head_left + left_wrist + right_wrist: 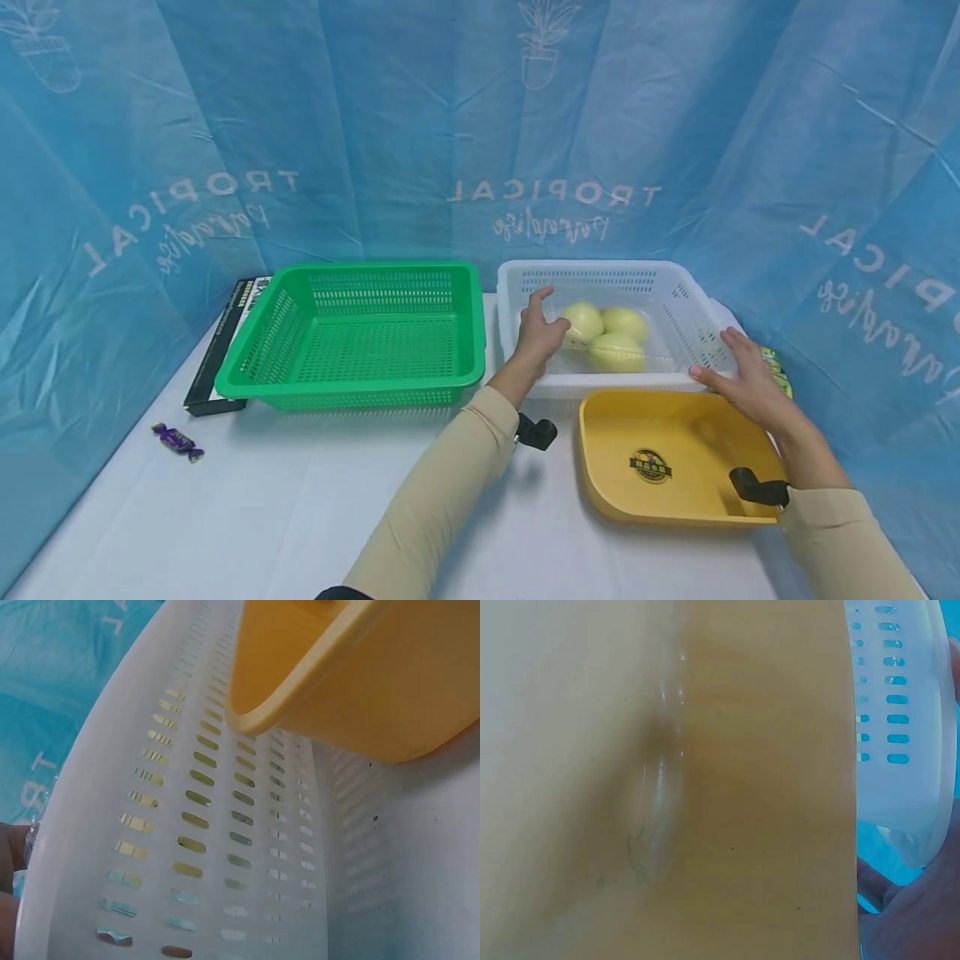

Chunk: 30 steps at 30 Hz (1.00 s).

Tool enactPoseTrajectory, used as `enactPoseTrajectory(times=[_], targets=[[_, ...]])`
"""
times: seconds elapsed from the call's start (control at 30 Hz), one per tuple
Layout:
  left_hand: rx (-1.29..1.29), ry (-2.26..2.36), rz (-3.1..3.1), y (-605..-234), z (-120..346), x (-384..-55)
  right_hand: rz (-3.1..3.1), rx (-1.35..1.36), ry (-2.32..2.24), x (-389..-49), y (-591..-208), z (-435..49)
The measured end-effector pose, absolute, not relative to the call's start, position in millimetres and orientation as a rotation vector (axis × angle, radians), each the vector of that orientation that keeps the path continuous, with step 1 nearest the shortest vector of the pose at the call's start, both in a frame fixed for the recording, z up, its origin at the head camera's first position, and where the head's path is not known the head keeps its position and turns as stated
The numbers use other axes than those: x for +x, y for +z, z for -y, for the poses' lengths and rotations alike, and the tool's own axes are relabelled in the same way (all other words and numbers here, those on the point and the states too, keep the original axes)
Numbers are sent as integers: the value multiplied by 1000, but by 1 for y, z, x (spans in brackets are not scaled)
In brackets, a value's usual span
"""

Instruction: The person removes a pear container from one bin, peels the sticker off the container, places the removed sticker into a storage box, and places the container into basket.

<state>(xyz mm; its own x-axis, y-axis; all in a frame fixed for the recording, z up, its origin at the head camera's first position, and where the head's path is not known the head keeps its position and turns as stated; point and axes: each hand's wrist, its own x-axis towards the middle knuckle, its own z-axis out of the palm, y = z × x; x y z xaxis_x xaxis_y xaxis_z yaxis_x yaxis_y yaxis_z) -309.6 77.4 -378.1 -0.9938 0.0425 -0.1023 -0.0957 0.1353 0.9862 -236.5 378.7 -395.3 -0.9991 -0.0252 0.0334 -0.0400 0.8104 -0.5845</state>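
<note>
A white perforated basket (592, 381) holds three pale yellow-green round fruits (617, 353), with what looks like clear plastic around them. My left hand (542, 335) reaches over the basket's front left part, thumb and index finger spread apart beside the fruits. In the left wrist view, only bits of the left hand (9, 859) show beyond the rim, near crinkled clear plastic (31, 838). At the basket's front right corner is my right hand (750, 385), fingers extended and thumb at the front rim. Below that arm, a yellow basin (637, 496) stands against the basket's front.
A green perforated basket (351, 390) stands to the left, against a dark flat box (217, 367). A purple wrapped candy (177, 442) lies at the table's left. Behind the white basket's right side shows a green packet (777, 372). A blue printed curtain (405, 125) surrounds the table (300, 508).
</note>
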Motion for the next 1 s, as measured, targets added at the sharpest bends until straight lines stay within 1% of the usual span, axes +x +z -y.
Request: enactPoseTrajectory(times=[0.47,0.8,1.0], targets=[[-120,1872,-2248,-375,-77,-309,2967,11,963,-237,-394,-376],[-143,1828,-2300,-377,-79,-309,2962,26,979,-238,-395,-377],[-199,1823,-2383,-376,-80,-307,2970,7,998,-238,-396,-376]])
